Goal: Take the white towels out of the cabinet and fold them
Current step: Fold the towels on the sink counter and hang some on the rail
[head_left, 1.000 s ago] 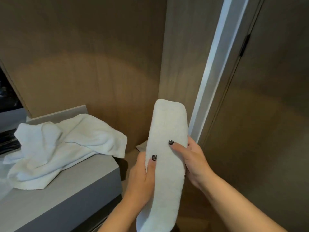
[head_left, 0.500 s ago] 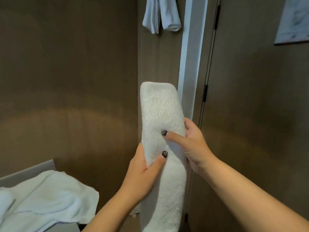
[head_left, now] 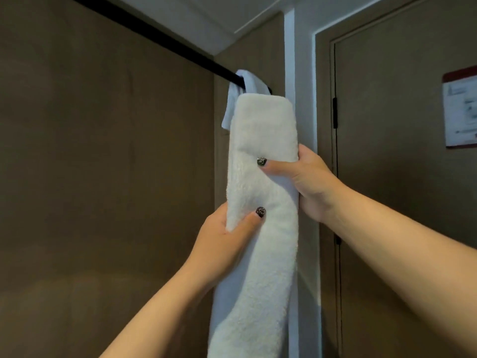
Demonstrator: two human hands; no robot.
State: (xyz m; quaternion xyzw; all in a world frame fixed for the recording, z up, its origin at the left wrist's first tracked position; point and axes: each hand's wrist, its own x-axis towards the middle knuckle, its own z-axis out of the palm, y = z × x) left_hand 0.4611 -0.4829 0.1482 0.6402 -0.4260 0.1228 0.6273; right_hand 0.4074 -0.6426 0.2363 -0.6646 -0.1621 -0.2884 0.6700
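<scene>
A long, narrow folded white towel (head_left: 263, 130) stands upright in front of me, its folded top edge just below a black rail (head_left: 160, 38). My left hand (head_left: 227, 239) grips its left edge lower down, thumb across the front. My right hand (head_left: 307, 182) grips its right edge higher up, thumb pressed on the front and fingers hidden behind. The towel's lower end runs out of the frame's bottom. A second white towel (head_left: 238, 99) hangs over the rail, partly hidden behind the held one.
Brown wooden cabinet walls (head_left: 103, 164) fill the left and back. A white frame post (head_left: 290, 55) rises right of the towel. Beyond it is a brown door (head_left: 400, 177) with a framed notice (head_left: 460, 107) at the far right.
Both hands have lifted the folded towel upward toward the rail. The view has tilted up, so the countertop with the loose white towel has dropped out of sight.
</scene>
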